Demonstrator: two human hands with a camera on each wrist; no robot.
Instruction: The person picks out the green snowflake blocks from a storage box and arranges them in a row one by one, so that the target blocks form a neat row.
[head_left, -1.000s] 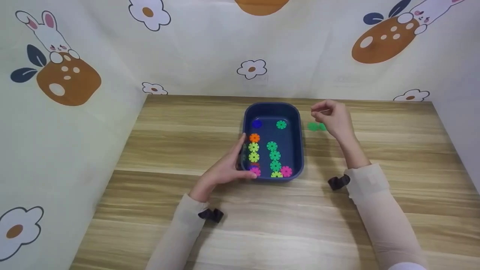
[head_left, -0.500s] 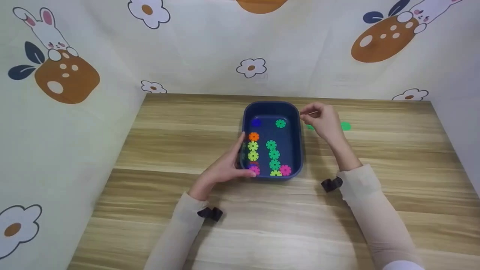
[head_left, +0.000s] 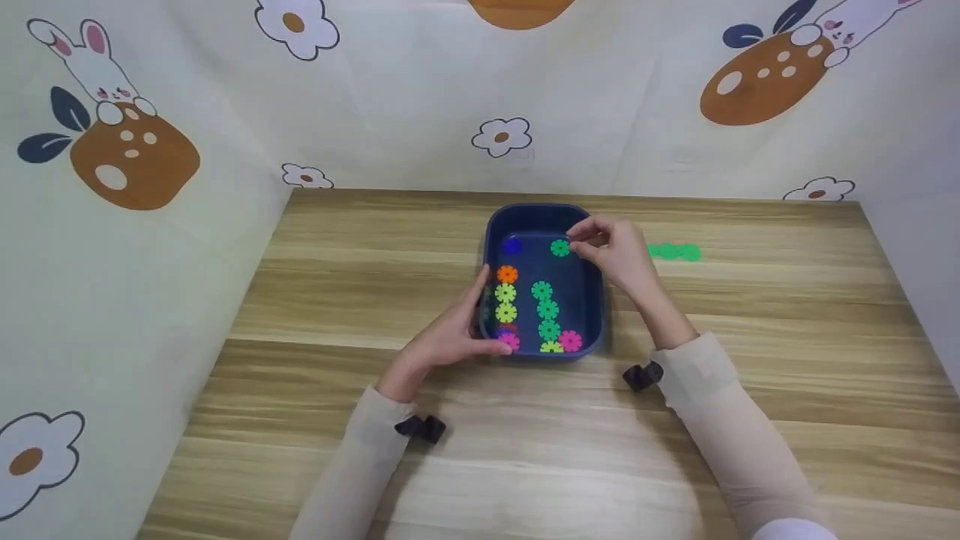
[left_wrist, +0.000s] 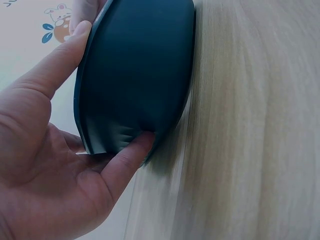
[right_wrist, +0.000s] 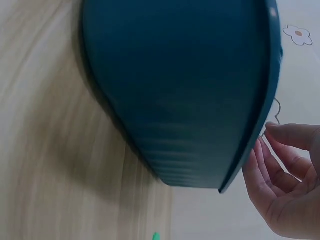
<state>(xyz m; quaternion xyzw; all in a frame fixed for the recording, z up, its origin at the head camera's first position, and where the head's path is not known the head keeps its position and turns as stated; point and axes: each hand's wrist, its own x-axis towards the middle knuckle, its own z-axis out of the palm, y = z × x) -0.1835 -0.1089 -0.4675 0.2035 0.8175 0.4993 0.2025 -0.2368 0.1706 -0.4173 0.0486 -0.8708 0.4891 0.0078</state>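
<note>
Right hand [head_left: 615, 253] has moved over the tub's [head_left: 576, 292] right rim, fingertips nearly meeting, any hold unclear, near its far-right green disc [head_left: 560, 248]; the left hand [head_left: 448, 337], gripping its near-left corner, should steady it.

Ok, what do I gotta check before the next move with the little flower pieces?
1. Blue box upright on the table: ok.
2. Left hand steadying the box: ok, it grips the near-left side.
3. Right hand over the box: ok, its fingers are past the right rim.
4. Something pinched in those fingers: cannot tell.
5. Everything inside: not ok, green pieces lie on the table, right of the box.
</note>
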